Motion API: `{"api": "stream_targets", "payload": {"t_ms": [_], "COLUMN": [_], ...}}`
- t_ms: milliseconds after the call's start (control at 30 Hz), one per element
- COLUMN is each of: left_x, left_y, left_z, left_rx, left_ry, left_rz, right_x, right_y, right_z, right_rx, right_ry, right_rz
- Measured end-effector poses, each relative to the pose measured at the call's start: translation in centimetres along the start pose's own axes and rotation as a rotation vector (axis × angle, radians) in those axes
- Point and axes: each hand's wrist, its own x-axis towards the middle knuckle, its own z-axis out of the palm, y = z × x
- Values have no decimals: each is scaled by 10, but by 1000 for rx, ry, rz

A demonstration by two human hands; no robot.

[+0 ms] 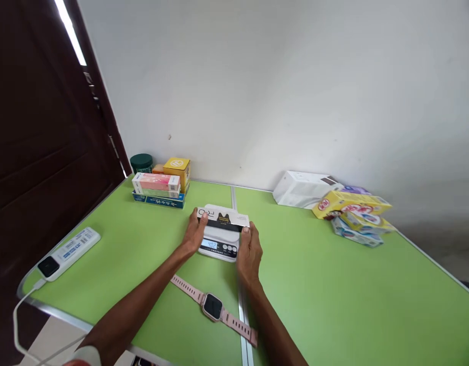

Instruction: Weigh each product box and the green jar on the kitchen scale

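A slim black-and-white box (223, 217) is held at its two ends by my hands. My left hand (193, 231) closes on the left end, thumb on top. At the right end, my right hand (250, 249) grips with its thumb near the corner. Directly beneath is a white digital scale (219, 250) with a lit display showing digits. Whether the box rests on the scale's platform or is just above it, I cannot tell. Between my forearms lies a smartwatch (212, 307) with a pink strap, stretched out flat.
A white power-bank-like device (69, 254) with a cable (23, 300) lies at the left edge. Stacked small boxes (158, 185) and a dark green jar (142, 162) stand back left. Along the wall at right are a white box (305, 190) and yellow boxes (352, 203).
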Motion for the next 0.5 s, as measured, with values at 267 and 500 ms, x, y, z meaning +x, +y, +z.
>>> {"api": "stream_targets", "payload": {"t_ms": [267, 500], "left_x": [9, 73], "left_y": [33, 58], "left_z": [-44, -144], "left_rx": [-142, 48], "left_ry": [299, 553], "left_rz": [268, 275], "right_x": [4, 36], "right_y": [-57, -114], "right_z": [60, 165], "right_rx": [47, 182], "right_ry": [-87, -304], "right_rz": [-123, -281]}}
